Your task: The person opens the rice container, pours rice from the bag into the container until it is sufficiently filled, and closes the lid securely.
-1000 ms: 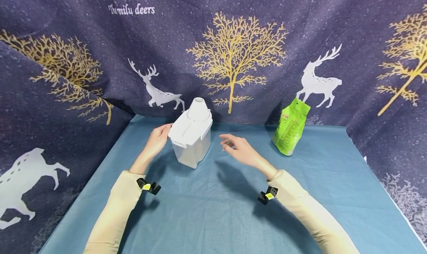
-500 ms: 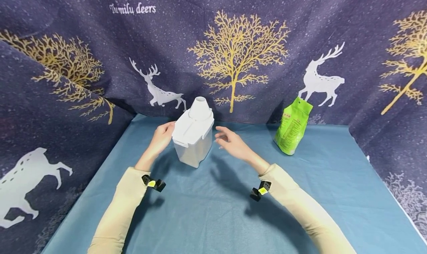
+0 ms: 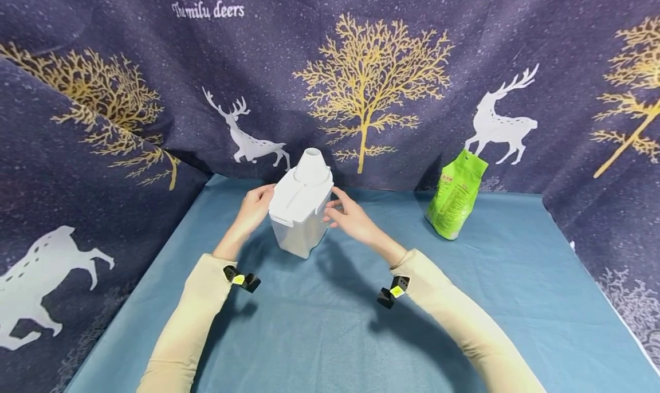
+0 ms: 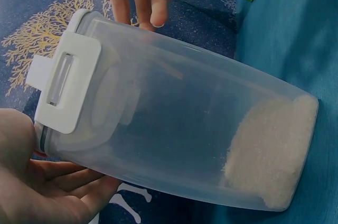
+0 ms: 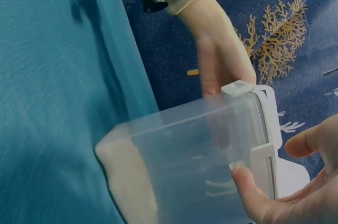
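A translucent storage container (image 3: 295,236) stands upright on the table, under a white lid (image 3: 291,201) topped by a white cone-shaped piece (image 3: 311,168). Pale grains, seemingly rice, lie heaped (image 4: 277,147) in its bottom. Along its left side rests my left hand (image 3: 254,208), with fairly straight fingers against the wall just under the lid. On the opposite side is my right hand (image 3: 354,216), fingers loosely bent and spread; one fingertip is at the wall near a white side clip (image 5: 264,168). Whether it presses there I cannot tell.
A green printed bag (image 3: 454,201) stands at the back right of the blue-covered table (image 3: 319,324). Close behind hangs a dark blue cloth (image 3: 268,66) with trees and deer on it.
My right hand has moved left, from a gap beside the container up to its right side. The left hand stays at the left side. The whole view has shifted slightly.
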